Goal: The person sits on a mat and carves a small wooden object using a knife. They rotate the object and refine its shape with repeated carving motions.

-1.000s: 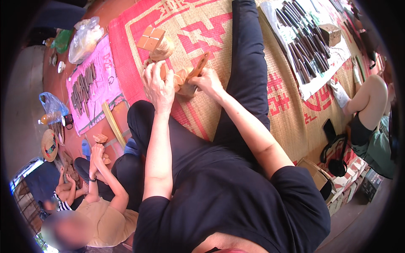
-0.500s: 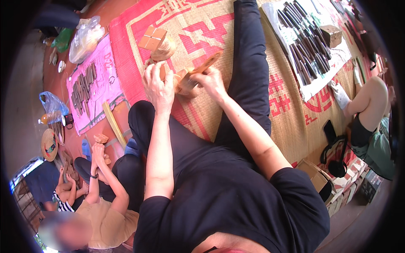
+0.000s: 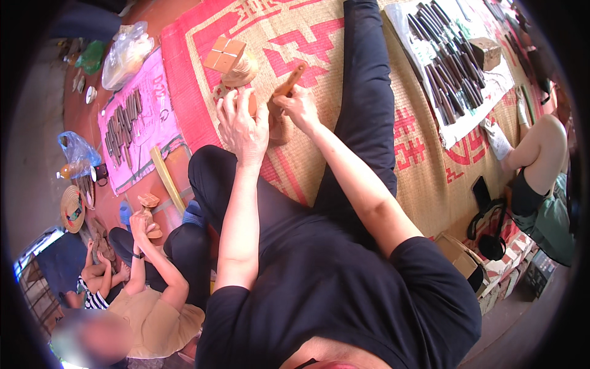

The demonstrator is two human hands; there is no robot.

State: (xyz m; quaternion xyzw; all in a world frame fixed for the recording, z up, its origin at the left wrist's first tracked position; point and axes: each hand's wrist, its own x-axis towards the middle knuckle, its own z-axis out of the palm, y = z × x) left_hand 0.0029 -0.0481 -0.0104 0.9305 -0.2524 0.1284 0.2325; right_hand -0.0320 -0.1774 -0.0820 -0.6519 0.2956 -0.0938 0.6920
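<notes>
My left hand (image 3: pixel 243 128) grips a small reddish-brown wooden block (image 3: pixel 252 106) between its thumb and fingers, which hide much of it. Close beside it, my right hand (image 3: pixel 299 109) is closed around a tool with a flat wooden handle (image 3: pixel 291 80), which slants up and away. The tool's working end is hard to make out against a round wooden stump (image 3: pixel 280 130) below my hands. Just beyond my left hand, a square block marked with a pale cross (image 3: pixel 225 54) rests on a pale round piece of wood (image 3: pixel 241 69).
The patterned mat (image 3: pixel 424 178) lies under my legs. Rows of dark-handled carving tools (image 3: pixel 445 67) cover a white sheet at right; more tools (image 3: pixel 123 123) lie on pink cloth at left. A co-worker's hands (image 3: pixel 142 222) hold wood at lower left. A person's bare leg (image 3: pixel 541 144) is at right.
Both hands have shifted slightly, the left one to the right and the right one a little left. The tool's handle has swung more upright, and its dark blade no longer shows clearly.
</notes>
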